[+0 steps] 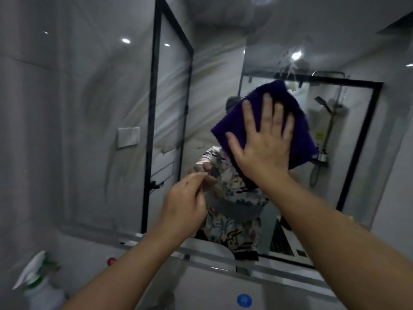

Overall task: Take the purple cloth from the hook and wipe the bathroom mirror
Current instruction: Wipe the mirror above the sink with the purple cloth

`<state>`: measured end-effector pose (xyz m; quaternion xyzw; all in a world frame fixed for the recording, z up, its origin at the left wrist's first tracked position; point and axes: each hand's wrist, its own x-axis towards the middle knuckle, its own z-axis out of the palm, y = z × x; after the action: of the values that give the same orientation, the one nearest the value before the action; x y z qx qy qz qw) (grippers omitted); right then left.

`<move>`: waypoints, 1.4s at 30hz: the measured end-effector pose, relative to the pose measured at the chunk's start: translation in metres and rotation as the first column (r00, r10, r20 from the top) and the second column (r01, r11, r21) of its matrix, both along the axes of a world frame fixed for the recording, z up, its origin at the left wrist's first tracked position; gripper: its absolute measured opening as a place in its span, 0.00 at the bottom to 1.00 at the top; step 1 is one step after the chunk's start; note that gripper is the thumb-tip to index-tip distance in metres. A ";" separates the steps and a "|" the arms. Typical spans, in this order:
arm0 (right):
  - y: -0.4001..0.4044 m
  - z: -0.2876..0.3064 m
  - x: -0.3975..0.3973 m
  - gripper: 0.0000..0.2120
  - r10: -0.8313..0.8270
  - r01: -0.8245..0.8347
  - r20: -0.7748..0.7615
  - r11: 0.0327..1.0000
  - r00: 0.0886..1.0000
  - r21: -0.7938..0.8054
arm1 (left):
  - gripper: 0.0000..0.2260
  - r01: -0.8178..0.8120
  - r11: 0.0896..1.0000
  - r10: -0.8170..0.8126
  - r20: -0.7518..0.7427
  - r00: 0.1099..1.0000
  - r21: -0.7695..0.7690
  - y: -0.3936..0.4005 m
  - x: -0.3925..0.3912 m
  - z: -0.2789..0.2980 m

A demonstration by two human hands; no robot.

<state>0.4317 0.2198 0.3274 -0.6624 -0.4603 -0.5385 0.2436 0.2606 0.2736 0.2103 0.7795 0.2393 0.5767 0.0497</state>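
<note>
Right hand (266,144) flat, fingers spread, pressing purple cloth (297,128) against mirror (348,139). Left hand (185,202) empty, loosely curled, near the mirror's lower left part.

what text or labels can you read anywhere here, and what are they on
None can be read.
Blue round sticker near the bottom edge: a white mark, too blurred to read.
Yellow label on the shower fitting seen in the mirror: too small to read.
Spray bottle: no legible print.
Purple cloth under the right hand: no text.
</note>
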 end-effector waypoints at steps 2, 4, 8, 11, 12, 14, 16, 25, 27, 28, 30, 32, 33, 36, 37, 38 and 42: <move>0.014 -0.018 -0.024 0.37 -0.049 0.056 -0.102 0.996 0.994 0.064 | 0.19 -0.029 0.999 0.029 0.005 1.000 -0.013 0.011 -0.013 -0.009; 0.024 -0.046 -0.040 0.37 0.022 -0.016 0.065 0.996 0.998 -0.088 | 0.18 -0.067 0.998 0.068 0.031 0.997 -0.016 0.025 -0.027 -0.020; 0.034 -0.027 -0.029 0.35 0.172 -0.053 0.366 0.948 0.915 -0.314 | 0.18 -0.173 0.982 0.178 0.059 0.982 -0.081 0.056 -0.054 -0.038; 0.043 0.000 -0.042 0.36 0.039 -0.030 0.112 0.997 0.993 -0.078 | 0.23 -0.148 0.989 0.147 -0.039 0.988 -0.021 0.068 -0.064 -0.054; 0.048 -0.004 -0.053 0.36 -0.003 0.003 0.029 1.000 1.000 0.000 | 0.24 -0.137 0.991 0.137 -0.076 0.988 0.000 0.070 -0.065 -0.062; 0.056 -0.030 -0.077 0.36 -0.005 0.005 0.036 1.000 0.999 -0.005 | 0.24 -0.114 0.993 0.115 -0.083 0.990 0.010 0.069 -0.065 -0.072; 0.065 -0.064 -0.088 0.36 0.098 -0.044 0.233 0.973 0.968 -0.226 | 0.24 -0.079 0.997 0.079 -0.053 0.995 -0.005 0.068 -0.064 -0.077; 0.104 -0.004 -0.120 0.36 0.091 -0.063 0.175 0.985 0.980 -0.160 | 0.25 -0.139 0.986 0.128 -0.121 0.984 -0.093 0.079 -0.076 -0.130; 0.111 -0.022 -0.139 0.36 0.083 -0.051 0.203 0.986 0.976 -0.161 | 0.23 -0.120 0.985 0.109 -0.089 0.990 -0.127 0.082 -0.082 -0.143; 0.116 -0.039 -0.145 0.36 0.115 -0.058 0.252 0.974 0.961 -0.220 | 0.22 -0.101 0.985 0.093 -0.062 0.994 -0.140 0.082 -0.085 -0.150; 0.126 -0.080 -0.150 0.36 0.206 -0.085 0.339 0.937 0.918 -0.339 | 0.23 -0.063 0.978 0.065 0.006 0.998 -0.201 0.082 -0.093 -0.162; 0.133 -0.117 -0.151 0.35 0.261 -0.099 0.357 0.905 0.897 -0.413 | 0.23 -0.061 0.946 0.105 0.123 0.987 -0.317 0.083 -0.105 -0.169; 0.137 -0.133 -0.152 0.35 0.277 -0.098 0.369 0.895 0.887 -0.436 | 0.24 -0.075 0.925 0.150 0.176 0.973 -0.374 0.088 -0.113 -0.170; 0.144 -0.178 -0.158 0.33 0.341 -0.082 0.422 0.848 0.840 -0.523 | 0.21 -0.118 0.912 0.218 0.219 0.951 -0.393 0.113 -0.141 -0.167; 0.147 -0.193 -0.161 0.32 0.364 -0.074 0.420 0.822 0.831 -0.565 | 0.20 -0.114 0.921 0.206 0.218 0.954 -0.372 0.122 -0.151 -0.163; 0.151 -0.208 -0.163 0.31 0.386 -0.068 0.407 0.790 0.828 -0.610 | 0.19 -0.111 0.928 0.198 0.218 0.956 -0.355 0.131 -0.158 -0.157; 0.168 -0.243 -0.174 0.30 0.462 -0.022 0.328 0.605 0.824 -0.796 | 0.20 -0.170 0.910 0.258 0.193 0.947 -0.378 0.153 -0.178 -0.138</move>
<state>0.2574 0.3874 0.0848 -0.4647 -0.7786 -0.4059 -0.1144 0.0829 0.4264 0.0719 0.6512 0.4167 0.6151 0.1547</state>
